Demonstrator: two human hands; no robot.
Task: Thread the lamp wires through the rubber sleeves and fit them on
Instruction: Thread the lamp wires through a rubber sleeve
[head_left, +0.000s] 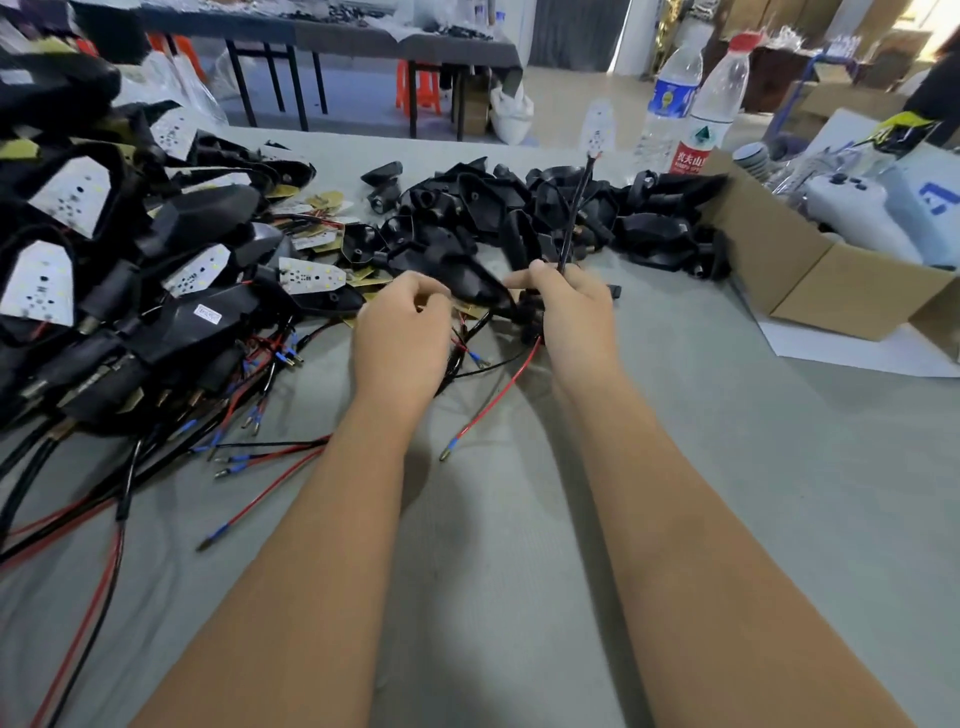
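Head view: lamp pile (119, 270) left, cardboard box (810, 280) right, bottles (696, 104) behind.

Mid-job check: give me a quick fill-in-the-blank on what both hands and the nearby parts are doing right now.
1. The right hand grips a black cable that points ____ from the fist.
2. The cardboard box sits on the person's ____ side.
3. The loose red wire on the table ends in a ____ sleeve with a metal tip.
4. The two water bottles stand ____ the pile of black housings.

Missing words: up; right; blue; behind

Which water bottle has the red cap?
The right-hand bottle, with the red label. The bottle beside it wears a blue label.
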